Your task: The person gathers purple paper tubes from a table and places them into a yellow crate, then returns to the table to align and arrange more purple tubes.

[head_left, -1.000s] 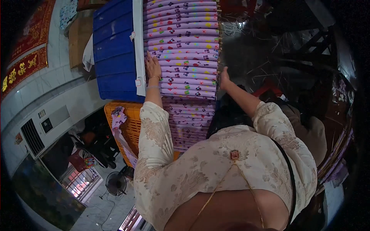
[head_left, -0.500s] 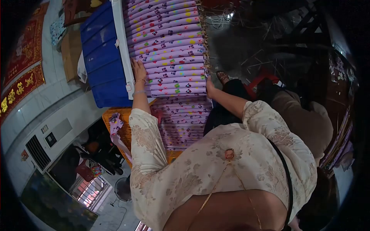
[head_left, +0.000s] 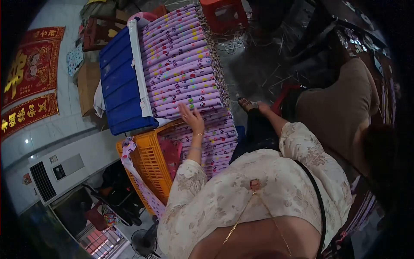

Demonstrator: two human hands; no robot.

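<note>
Lilac printed cloth in long, tight folded rows (head_left: 179, 64) fills the space beside a blue crate's white rim, its right ends ragged and brownish. My left hand (head_left: 192, 121) is open, fingers spread, over the near end of these rows, overlapping the front one in this view. Below it, a second lot of lilac printed cloth (head_left: 217, 140) lies beside an orange plastic crate (head_left: 153, 159). My right hand (head_left: 265, 108) is off to the right of the cloth, near a sandalled foot (head_left: 245, 103); its fingers are foreshortened and nothing shows in them.
The blue crate (head_left: 120, 82) stands left of the rows. A printed cloth strip (head_left: 129, 157) hangs over the orange crate. A red stool (head_left: 224, 15) is at the top. A person in brown (head_left: 336, 103) is close on my right. Pale scraps (head_left: 276, 84) litter the dark floor.
My left hand has come off the rows by the blue rim and moved right and nearer. My right hand has let go of the right edge and moved outward. The view has shifted.
</note>
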